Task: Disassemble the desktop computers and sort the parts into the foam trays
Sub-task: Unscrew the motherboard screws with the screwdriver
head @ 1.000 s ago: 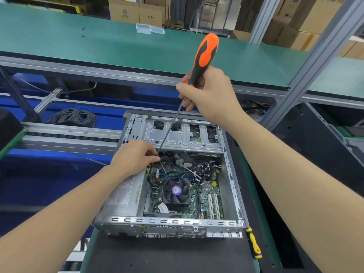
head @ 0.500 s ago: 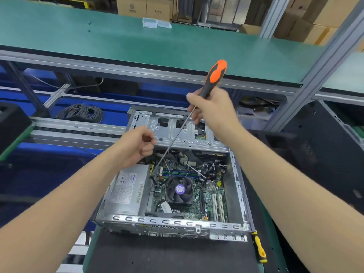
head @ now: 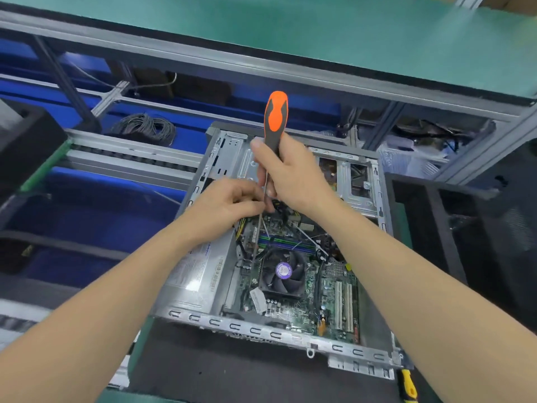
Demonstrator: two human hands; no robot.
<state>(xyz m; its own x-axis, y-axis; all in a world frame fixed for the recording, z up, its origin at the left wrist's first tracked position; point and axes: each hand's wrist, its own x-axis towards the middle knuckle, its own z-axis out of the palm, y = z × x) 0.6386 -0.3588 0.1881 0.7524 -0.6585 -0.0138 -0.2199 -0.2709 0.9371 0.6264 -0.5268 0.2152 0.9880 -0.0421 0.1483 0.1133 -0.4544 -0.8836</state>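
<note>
An open desktop computer case (head: 270,330) lies on the bench with its motherboard (head: 293,312), CPU fan (head: 283,271) and silver power supply (head: 200,274) showing. My right hand (head: 293,175) grips the orange-and-black screwdriver (head: 274,117) upright over the case; its long shaft runs down to the board left of the fan. My left hand (head: 226,207) hovers over the case's upper left, fingers curled beside the shaft and pinching dark cables; what exactly it holds is partly hidden.
A yellow-handled tool (head: 408,385) lies at the case's near right corner. A dark foam tray (head: 465,234) stands to the right, another black foam block (head: 26,146) at the far left. A cable coil (head: 145,129) lies behind. A green shelf (head: 319,39) spans overhead.
The screwdriver has swung from tilted to nearly upright, its tip moving down toward the fan's left side. My two hands have come closer together, and my view has tipped further down.
</note>
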